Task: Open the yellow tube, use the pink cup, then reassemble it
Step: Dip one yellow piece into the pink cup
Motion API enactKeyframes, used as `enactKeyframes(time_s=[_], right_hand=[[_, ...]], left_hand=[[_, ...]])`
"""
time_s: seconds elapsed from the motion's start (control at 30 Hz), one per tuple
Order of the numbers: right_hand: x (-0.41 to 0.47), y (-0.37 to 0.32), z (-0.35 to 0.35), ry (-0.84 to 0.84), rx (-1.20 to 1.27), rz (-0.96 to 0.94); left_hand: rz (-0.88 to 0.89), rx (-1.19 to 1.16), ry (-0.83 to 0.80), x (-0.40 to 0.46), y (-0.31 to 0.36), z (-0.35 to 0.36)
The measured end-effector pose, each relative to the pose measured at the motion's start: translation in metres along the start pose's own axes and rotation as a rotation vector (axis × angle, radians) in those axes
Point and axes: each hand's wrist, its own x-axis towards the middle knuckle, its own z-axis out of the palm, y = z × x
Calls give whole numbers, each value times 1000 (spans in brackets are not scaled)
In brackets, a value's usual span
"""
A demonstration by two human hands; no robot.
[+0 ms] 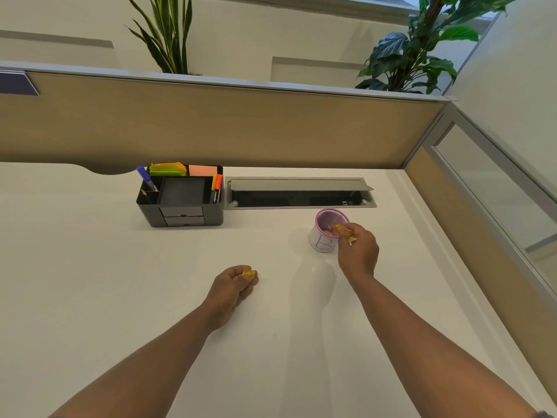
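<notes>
Pink cup (pixel 327 236) well inside desk edges.

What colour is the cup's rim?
Pink-purple rim on the cup, above a white wall with a letter B; seen in the head view.

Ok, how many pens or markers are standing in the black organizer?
3 visible: a purple pen and a pencil in the organizer's left slot, an orange marker at its right end. More may be hidden.

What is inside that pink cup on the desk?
Small orange pieces lie inside the pink cup. The right hand tilts the yellow tube over the cup's rim and covers part of the opening, so the rest of the bottom is hidden.
</notes>
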Motion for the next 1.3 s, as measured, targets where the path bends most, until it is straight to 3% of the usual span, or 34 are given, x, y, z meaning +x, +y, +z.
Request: enactKeyframes(time_s=[1.1, 1.3], right_hand=[[2, -17, -6, 31, 42, 14], [9, -15, -6, 47, 87, -81]], left_hand=[[6, 10, 12, 1, -1, 0], [1, 13, -4, 3, -2, -3]])
